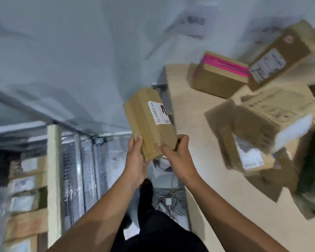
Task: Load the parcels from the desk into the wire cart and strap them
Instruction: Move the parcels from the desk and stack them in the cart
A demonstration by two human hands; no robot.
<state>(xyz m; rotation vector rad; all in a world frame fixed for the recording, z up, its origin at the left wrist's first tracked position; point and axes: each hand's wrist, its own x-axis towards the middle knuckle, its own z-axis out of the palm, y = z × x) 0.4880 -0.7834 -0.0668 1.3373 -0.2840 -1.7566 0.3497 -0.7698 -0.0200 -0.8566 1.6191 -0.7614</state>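
Parcel (149, 122) up in the air, gripped at its near end by both hands, off the surface (185, 110). Left hand (135, 164) wraps the left edge, fingers curled shut on cardboard; right hand (175, 157) clamps the right corner. More boxes (220, 75) lie right of the hands on the surface; the wire cart (80, 160) sits left, below.

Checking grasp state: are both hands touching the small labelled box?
Touching. The head view shows the left hand and right hand gripping the lower end of the small labelled box, fingers wrapped on it.
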